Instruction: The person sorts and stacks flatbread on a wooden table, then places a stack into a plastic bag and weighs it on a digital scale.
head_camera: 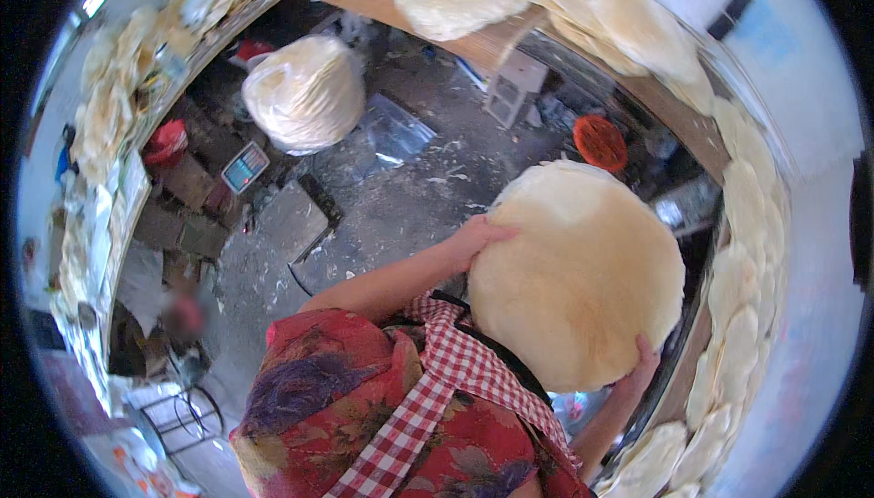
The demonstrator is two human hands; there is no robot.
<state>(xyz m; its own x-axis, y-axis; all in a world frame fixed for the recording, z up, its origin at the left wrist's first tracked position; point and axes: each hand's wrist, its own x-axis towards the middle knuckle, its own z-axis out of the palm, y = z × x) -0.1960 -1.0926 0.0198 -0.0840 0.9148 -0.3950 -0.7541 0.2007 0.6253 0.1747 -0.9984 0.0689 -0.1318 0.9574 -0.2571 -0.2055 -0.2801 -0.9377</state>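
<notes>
A thick stack of large round flatbreads (573, 273) is held in front of my body, to the right of the apron. My left hand (488, 235) grips its upper left edge, the thumb lying on the top sheet. At the lower right edge, my right hand (640, 365) holds the stack, its fingers partly hidden beneath. The top sheet is pale at the far side and browner towards me. On the floor at the upper left, another tall stack of flatbreads (307, 98) sits wrapped in clear plastic.
Shelves with more flatbreads (741, 279) curve around the room. A digital scale (244, 167), a flat platform (293, 220), plastic bags (396, 130), a small stool-like stand (512, 92), a red basket (599, 142) and a metal rack (184, 421) stand or lie low around me.
</notes>
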